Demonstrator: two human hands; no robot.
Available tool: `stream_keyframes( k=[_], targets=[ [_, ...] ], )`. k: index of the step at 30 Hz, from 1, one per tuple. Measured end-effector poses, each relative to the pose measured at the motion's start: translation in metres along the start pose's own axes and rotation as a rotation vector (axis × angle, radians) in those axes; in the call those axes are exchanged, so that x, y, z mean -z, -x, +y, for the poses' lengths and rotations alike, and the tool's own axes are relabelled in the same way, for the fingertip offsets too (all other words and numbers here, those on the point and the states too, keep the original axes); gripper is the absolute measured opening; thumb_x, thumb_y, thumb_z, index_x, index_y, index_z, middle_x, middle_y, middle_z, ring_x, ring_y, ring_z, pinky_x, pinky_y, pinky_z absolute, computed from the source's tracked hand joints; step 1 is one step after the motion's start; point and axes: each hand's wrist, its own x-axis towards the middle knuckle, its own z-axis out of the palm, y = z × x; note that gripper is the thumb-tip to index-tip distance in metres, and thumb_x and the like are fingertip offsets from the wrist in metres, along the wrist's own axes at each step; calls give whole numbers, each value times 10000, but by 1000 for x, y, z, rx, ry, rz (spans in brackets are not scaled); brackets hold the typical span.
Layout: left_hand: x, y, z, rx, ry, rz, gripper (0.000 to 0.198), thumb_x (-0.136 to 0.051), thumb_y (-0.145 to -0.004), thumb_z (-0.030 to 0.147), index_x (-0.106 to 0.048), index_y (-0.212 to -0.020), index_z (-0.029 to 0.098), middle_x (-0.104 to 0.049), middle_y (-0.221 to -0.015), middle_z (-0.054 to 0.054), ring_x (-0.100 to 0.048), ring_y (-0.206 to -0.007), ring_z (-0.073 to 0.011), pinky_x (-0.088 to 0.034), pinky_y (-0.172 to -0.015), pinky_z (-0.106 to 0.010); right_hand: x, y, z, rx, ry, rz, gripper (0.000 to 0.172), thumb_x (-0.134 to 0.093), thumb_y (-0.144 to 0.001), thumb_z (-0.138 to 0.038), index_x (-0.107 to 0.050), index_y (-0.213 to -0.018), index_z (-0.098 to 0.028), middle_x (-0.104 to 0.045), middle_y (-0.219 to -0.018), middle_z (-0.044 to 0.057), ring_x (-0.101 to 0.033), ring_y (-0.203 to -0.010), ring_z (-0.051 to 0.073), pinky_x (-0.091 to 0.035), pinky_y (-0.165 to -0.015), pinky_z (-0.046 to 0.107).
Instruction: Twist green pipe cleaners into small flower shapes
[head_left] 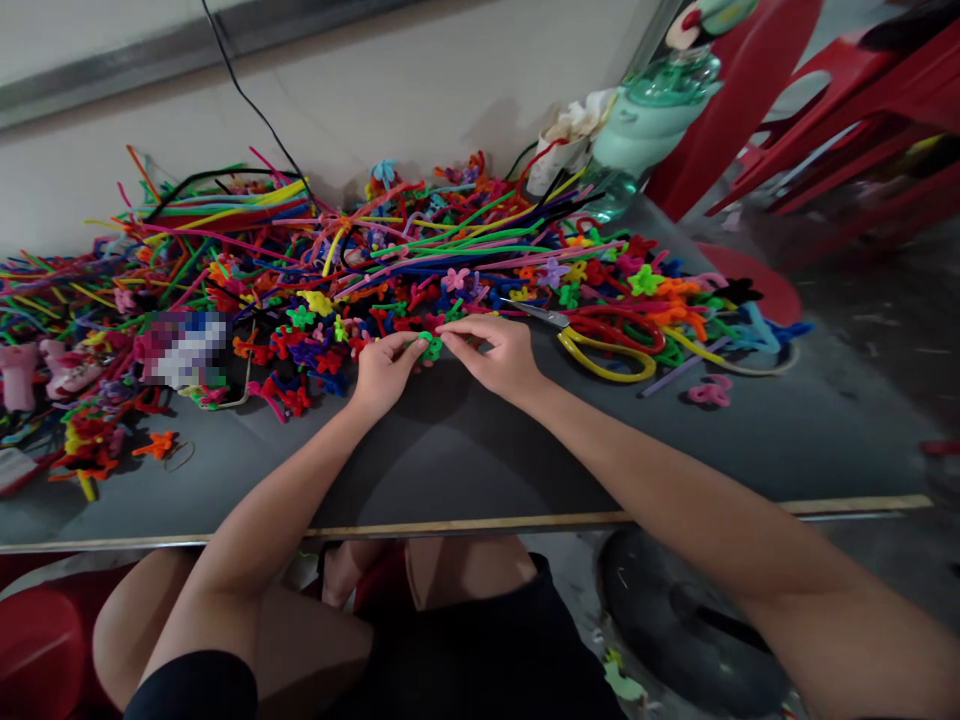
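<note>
Nearest to us is our own dark clothing [480, 650], across the grey table [465, 470] from the scissors [556, 318], which we take as our landmark. Left of those scissors, we have a small green fuzzy piece [431, 347] between our two hands. Our left hand [386, 375] pinches it between thumb and finger. Our right hand [499, 355], the one closer to the scissors, brings thumb and fingertips together on the piece's right edge, its other fingers curled.

Behind the scissors and stretching far to their left, we see a heap of fuzzy stems [480, 240] in many colours, with small flower shapes mixed in. Just right of the scissors lies a lilac stem [686, 368], and beyond it, a little nearer us, a pink looped piece [711, 392]. Well left of the scissors, we make out an orange piece [157, 445]. Behind the scissors stand a mint-green bottle [637, 130] and a white cup [551, 168] stuffed with pale scraps; a red chair [697, 120] is farther right.
</note>
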Motion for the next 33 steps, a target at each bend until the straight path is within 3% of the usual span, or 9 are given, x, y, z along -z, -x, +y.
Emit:
stream_keyframes(
  k=[5,10,19,33],
  targets=[
    [-2,4,4,-35,-35,54,243,-665,-805,385,-731,-859,158,-702,-656,-26,-620,-545,-96,-508,-534,-212,-2,3,-1,74,13,-14,200,-642,-842,-366,-756,-891,-209,-755,-847,33,-674,-683,144,-517,-574,263],
    [-4,6,5,34,58,1,286,-657,-800,415,-722,-838,139,-696,-645,-35,-625,-547,-96,-491,-515,-200,-1,3,-3,159,32,29,149,-663,-837,-331,-771,-850,-229,-761,-818,41,-693,-676,154,-538,-609,273],
    [-8,9,10,149,135,-31,286,-670,-782,405,-703,-779,121,-703,-680,-54,-611,-530,-86,-457,-478,-187,7,1,2,104,61,-79,162,-646,-845,-380,-777,-839,-286,-763,-856,12,-714,-756,186,-577,-703,326],
    [-8,10,7,141,138,-17,348,-681,-739,479,-685,-750,131,-675,-639,-30,-595,-536,-88,-450,-496,-196,3,-1,-1,94,33,-36,186,-663,-832,-396,-740,-759,-244,-750,-787,28,-698,-708,183,-542,-673,307]
  ],
)
